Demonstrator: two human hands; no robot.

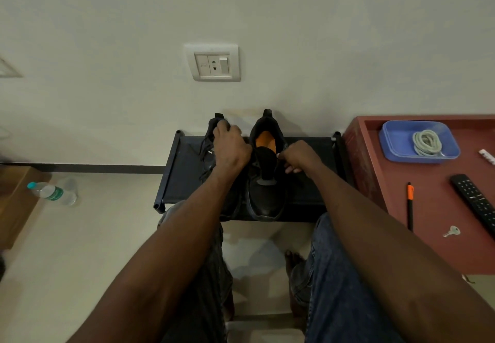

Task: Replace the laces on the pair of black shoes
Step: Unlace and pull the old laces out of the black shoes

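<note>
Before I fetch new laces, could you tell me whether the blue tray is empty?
Not empty: the blue tray holds a coiled pale lace.

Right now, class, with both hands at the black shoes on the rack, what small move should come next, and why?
Probably the left hand should loosen the old lace on the left shoe. The right shoe appears laceless, and the new laces lie coiled in the blue tray.
</note>
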